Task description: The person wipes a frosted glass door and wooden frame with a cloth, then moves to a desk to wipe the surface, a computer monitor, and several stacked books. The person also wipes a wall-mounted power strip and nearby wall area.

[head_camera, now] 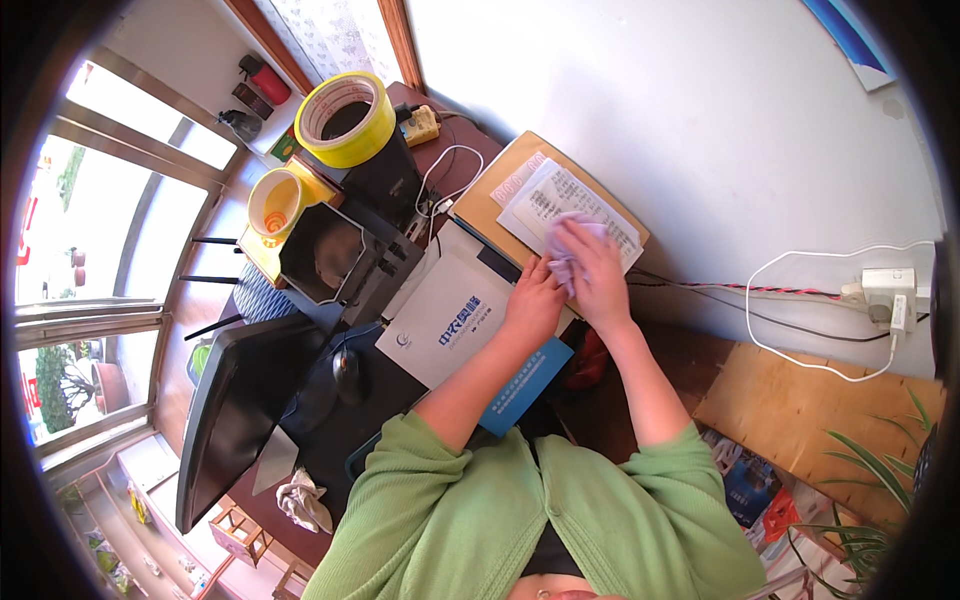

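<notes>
A crumpled lavender cloth (574, 234) is bunched under my right hand (600, 277), which presses it onto a stack of printed papers (585, 193). My left hand (534, 300) lies flat beside it, fingers extended against the lower edge of the stack and close to the cloth. Beneath the papers sits a large tan envelope or folder (484, 199). A white booklet (450, 307) with blue writing is partly covered by my left forearm. Closer to my body, a blue booklet (525, 386) also bears writing.
To the left stand a black monitor (240, 420), a computer mouse (346, 373) and a printer-like black device (375, 274). Rolls of yellow tape (345, 154) rest behind. A second cloth (304, 501) lies by the monitor. White cable (817, 367) hangs from a wall plug at right.
</notes>
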`<state>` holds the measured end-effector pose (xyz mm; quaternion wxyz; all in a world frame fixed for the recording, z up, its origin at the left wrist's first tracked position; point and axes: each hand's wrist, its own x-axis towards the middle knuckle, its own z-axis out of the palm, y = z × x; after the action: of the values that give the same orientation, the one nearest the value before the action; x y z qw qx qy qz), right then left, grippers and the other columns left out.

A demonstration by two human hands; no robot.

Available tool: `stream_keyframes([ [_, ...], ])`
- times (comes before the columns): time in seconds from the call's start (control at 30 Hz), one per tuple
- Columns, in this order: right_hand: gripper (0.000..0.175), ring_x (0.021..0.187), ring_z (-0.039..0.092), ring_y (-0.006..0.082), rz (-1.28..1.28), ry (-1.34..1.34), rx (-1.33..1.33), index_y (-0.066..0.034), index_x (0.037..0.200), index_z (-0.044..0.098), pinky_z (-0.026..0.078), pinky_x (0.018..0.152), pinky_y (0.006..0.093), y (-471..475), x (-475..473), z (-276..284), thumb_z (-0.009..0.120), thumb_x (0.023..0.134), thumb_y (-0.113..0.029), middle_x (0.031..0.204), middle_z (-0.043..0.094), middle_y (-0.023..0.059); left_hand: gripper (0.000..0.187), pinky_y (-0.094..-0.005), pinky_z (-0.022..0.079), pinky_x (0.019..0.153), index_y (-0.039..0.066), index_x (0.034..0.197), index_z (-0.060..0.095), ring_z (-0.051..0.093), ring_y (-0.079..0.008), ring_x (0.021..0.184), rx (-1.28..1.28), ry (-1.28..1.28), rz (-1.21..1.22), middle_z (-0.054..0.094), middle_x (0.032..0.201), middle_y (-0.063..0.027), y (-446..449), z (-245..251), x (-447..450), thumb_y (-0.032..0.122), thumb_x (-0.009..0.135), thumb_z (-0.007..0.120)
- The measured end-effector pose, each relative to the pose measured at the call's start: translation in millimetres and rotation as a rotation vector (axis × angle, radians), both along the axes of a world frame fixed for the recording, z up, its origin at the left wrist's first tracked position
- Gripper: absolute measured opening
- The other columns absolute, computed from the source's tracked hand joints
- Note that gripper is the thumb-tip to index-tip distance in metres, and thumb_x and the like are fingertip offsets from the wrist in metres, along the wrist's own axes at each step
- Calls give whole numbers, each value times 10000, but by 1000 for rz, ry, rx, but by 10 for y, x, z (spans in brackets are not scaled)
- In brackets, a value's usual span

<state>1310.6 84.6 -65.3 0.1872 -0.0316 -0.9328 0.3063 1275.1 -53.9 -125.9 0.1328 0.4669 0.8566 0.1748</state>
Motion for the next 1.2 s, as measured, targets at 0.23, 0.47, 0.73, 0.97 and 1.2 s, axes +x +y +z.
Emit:
stream_keyframes([
  [0.23, 358, 1215, 545, 378, -42, 45, 182, -203, 1200, 709, 442, 1026, 460, 350, -1050, -476, 598, 879, -90, 1325, 649, 50, 514, -518, 265, 1216, 83, 1302, 637, 386, -353, 1436, 366, 104, 89, 551, 1437, -87, -8, 10, 57, 31, 794, 583],
  [0.47, 357, 1202, 560, 357, 155, 68, 207, -181, 1173, 717, 444, 1025, 457, -270, -905, -410, 605, 851, -74, 1298, 654, 64, 554, -516, 248, 1220, 78, 1389, 569, 360, -330, 1460, 399, 54, 112, 488, 1495, -119, 14, -203, 73, 76, 835, 579],
  [0.73, 476, 1260, 525, 369, 15, -83, 164, -174, 1278, 678, 402, 1086, 447, 606, -702, -293, 595, 844, -1, 1354, 616, 97, 589, -510, 252, 1214, 81, 1400, 555, 320, -343, 1485, 309, 67, 77, 447, 1535, -124, -14, -1, 66, -5, 817, 568],
  [0.97, 584, 1347, 477, 354, -60, -100, 125, -187, 1335, 652, 280, 1187, 503, 751, -163, -445, 558, 824, 80, 1440, 557, 113, 614, -452, 334, 1169, 9, 1477, 457, 357, -350, 1458, 665, -379, 598, 366, 1567, -213, 137, 204, 168, -94, 872, 478],
  [1.2, 566, 1325, 476, 375, -15, -81, 68, -201, 1318, 660, 285, 1198, 503, 804, -180, -485, 608, 823, 68, 1427, 560, 115, 642, -342, 367, 1138, -43, 1576, 193, 399, -245, 1429, 1020, -1306, 975, 328, 1590, -183, 288, 370, 113, -36, 969, 402],
])
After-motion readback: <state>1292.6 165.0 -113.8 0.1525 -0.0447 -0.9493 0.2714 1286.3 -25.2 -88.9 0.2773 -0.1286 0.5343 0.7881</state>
